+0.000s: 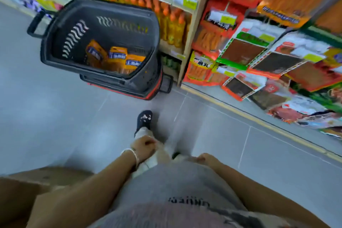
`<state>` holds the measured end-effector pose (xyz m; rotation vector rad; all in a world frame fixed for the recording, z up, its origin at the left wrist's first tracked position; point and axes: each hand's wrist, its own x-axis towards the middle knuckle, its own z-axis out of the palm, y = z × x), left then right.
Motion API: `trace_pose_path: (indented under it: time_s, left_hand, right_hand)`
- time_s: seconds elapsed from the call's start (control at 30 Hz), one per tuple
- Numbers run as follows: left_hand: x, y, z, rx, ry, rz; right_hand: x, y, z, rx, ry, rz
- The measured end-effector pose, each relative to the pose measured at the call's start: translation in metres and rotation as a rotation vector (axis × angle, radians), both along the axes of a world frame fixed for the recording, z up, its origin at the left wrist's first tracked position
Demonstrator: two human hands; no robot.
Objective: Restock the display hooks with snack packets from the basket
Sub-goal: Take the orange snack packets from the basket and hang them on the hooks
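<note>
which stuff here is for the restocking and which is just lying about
For the job:
- black plastic basket
- orange snack packets inside it
- red, green and orange hanging packets on the right-hand display

Just there:
- yellow bottles with orange caps on the shelf
- brown cardboard box, lower left
- grey tiled floor

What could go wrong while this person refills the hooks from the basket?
The basket stands on the floor ahead of the foot; a careless step might trip on it. The packets lie deep at its bottom, so fetching them means a low bend. The hanging packs on the right overlap closely, so one might get knocked off.
</note>
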<state>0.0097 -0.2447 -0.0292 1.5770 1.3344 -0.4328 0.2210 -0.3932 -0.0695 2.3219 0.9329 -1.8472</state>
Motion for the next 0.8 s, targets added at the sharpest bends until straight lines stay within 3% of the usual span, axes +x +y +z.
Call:
trace_pose_path:
  time_s: [0.1, 0.27, 0.43, 0.53, 0.8]
  left_hand:
    - [-0.031, 0.033, -0.008, -0.016, 0.017, 0.188]
    - [-0.080, 0.102, -0.015, -0.106, 0.107, 0.253]
    - [-0.104, 0.214, -0.006, -0.110, -0.053, 0.526]
    - [-0.112, 0.281, 0.001, -0.049, -0.125, 0.539]
    - [-0.104, 0.433, -0.024, 0.000, -0.297, 0.556]
  right_hand:
    - [-0.003, 0.042, -0.003, 0.004, -0.018, 0.046]
    - [-0.021, 0.154, -0.001, 0.029, -0.012, 0.034]
    - [-0.069, 0.292, 0.013, 0.246, 0.068, -0.169]
    - [-0.097, 0.369, 0.019, 0.331, 0.116, -0.268]
    - [-0.117, 0.506, -0.026, 0.255, 0.128, -0.471]
